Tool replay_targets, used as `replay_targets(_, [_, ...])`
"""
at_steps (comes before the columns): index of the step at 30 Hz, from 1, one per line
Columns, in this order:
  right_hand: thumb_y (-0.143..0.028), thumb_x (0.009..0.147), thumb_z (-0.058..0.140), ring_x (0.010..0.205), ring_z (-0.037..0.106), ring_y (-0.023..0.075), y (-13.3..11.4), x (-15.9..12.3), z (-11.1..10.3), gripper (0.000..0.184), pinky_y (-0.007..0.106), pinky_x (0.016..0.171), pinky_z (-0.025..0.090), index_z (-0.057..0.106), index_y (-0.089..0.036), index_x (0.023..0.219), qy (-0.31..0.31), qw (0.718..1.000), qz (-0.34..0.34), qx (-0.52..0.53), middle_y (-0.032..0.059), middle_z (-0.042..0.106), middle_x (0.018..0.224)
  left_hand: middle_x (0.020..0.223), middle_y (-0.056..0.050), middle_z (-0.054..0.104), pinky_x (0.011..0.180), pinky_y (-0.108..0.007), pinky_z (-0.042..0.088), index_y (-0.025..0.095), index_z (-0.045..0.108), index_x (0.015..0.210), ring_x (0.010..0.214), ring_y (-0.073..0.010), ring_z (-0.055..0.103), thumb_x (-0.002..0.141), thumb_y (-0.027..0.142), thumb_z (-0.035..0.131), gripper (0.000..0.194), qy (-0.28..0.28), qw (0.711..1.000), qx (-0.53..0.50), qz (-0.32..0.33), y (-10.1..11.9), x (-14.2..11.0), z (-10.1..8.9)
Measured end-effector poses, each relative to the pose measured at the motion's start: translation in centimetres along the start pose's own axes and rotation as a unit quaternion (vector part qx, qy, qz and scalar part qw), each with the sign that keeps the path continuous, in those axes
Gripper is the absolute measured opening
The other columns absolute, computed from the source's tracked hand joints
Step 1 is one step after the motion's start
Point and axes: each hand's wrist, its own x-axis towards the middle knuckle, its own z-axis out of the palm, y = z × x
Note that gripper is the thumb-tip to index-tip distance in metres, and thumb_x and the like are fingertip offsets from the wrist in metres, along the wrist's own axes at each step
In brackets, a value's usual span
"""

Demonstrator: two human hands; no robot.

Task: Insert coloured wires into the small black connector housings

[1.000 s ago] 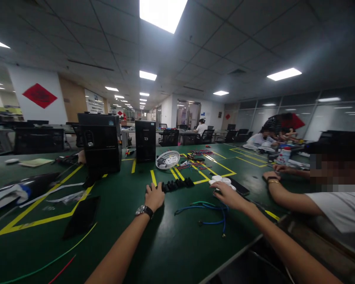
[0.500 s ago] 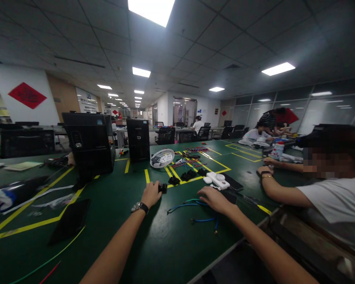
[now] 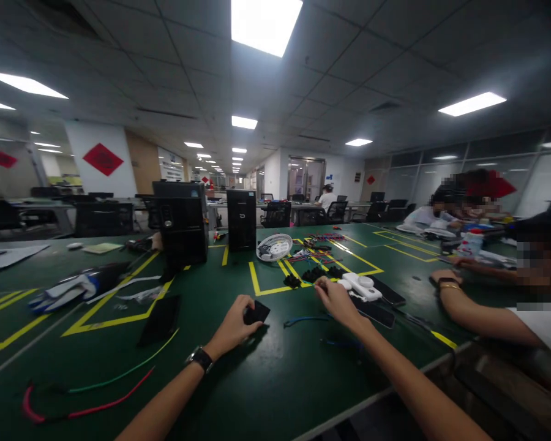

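My left hand [image 3: 235,324], with a watch on its wrist, grips a small black block-like part [image 3: 256,312] just above the table. The part shows a flat dark face; its exact kind is unclear. My right hand [image 3: 338,301] is held over the table with thumb and fingertips pressed together. Whatever they pinch, if anything, is too small to make out. Just beyond those fingertips lie several small black parts [image 3: 313,274] in a row. Under and beside my right hand are blue wires [image 3: 305,319]. White devices [image 3: 362,285] lie to its right.
Two black computer cases [image 3: 183,226] stand at the back left. Near them lies a white fan guard [image 3: 274,247], with coloured wires [image 3: 326,237] beyond. Black phones [image 3: 375,312] lie at right, near another person's arm [image 3: 477,309]. Green and red wires [image 3: 114,401] lie front left.
The view has turned left. My left hand has drawn back from the black parts, and the part in it is turned. My right hand has moved from the wires towards those parts, fingers now closed.
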Motion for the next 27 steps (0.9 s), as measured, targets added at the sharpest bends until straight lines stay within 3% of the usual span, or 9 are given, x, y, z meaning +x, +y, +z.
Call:
replay_targets(3, [-0.027,0.093,0.041,0.065,0.057,0.0162,-6.1,2.2,3.7,0.018,0.025,0.063,0.037,0.057,-0.018,0.092,0.033,0.988,-0.054,0.139,0.0015,0.061,0.072,0.095,-0.003,0.052,0.071,-0.028,0.043,0.021,0.045,0.087,0.09,-0.0195,0.054,0.068,0.029,0.068,0.031,0.074,0.991,-0.097,-0.062,-0.2,-1.4,-1.7])
replay_targets(6, [-0.028,0.091,0.042,0.066,0.056,0.0158,-12.1,3.6,8.3,0.017,0.025,0.062,0.037,0.056,-0.019,0.088,0.014,0.967,-0.082,0.241,0.0003,0.059,0.072,0.092,-0.001,0.054,0.073,-0.026,0.043,0.022,0.041,0.09,0.087,-0.0168,0.056,0.068,0.025,0.069,0.035,0.125,0.964,-0.214,-0.09,-1.1,-2.3,-3.4])
replay_targets(9, [-0.03,0.091,0.041,0.063,0.054,0.0155,-15.4,3.7,12.0,0.017,0.025,0.06,0.037,0.054,-0.019,0.087,-0.003,0.949,-0.059,0.309,-0.0016,0.055,0.067,0.104,-0.002,0.056,0.085,-0.028,0.042,0.022,0.041,0.09,0.098,-0.0165,0.056,0.068,0.02,0.07,0.037,0.152,0.942,-0.29,-0.079,-1.8,-2.6,-4.7])
replay_targets(13, [-0.034,0.091,0.041,0.06,0.05,0.0147,-15.5,2.7,14.0,0.019,0.024,0.057,0.035,0.052,-0.019,0.087,-0.029,0.938,-0.026,0.344,-0.0036,0.05,0.064,0.114,-0.005,0.059,0.097,-0.032,0.038,0.023,0.039,0.092,0.111,-0.0183,0.056,0.067,0.015,0.072,0.042,0.127,0.898,-0.411,-0.088,-1.3,-2.4,-5.2])
replay_targets(17, [-0.037,0.092,0.039,0.053,0.047,0.0128,-14.1,2.1,14.3,0.02,0.023,0.053,0.034,0.049,-0.02,0.087,-0.049,0.931,0.02,0.361,-0.0052,0.048,0.062,0.119,-0.005,0.059,0.088,-0.036,0.047,0.027,0.036,0.099,0.102,-0.0188,0.062,0.068,0.014,0.071,0.048,0.076,0.857,-0.491,-0.136,-0.8,-2.1,-4.9])
replay_targets(21, [-0.037,0.092,0.039,0.052,0.047,0.0128,-13.9,2.2,14.3,0.021,0.023,0.051,0.034,0.05,-0.021,0.085,-0.053,0.938,0.028,0.341,-0.0044,0.05,0.061,0.124,-0.006,0.055,0.079,-0.036,0.053,0.032,0.037,0.115,0.094,-0.0176,0.064,0.067,0.012,0.071,0.062,0.054,0.862,-0.471,-0.179,-1.0,-2.4,-4.9])
replay_targets(27, [-0.035,0.094,0.037,0.058,0.055,0.0148,-14.8,1.8,13.0,0.024,0.023,0.055,0.036,0.052,-0.021,0.082,-0.082,0.965,-0.027,0.249,-0.0012,0.057,0.063,0.131,-0.011,0.05,0.076,-0.045,0.057,0.032,0.037,0.126,0.094,-0.021,0.065,0.069,0.014,0.07,0.068,0.071,0.868,-0.455,-0.186,-1.1,-2.6,-5.4])
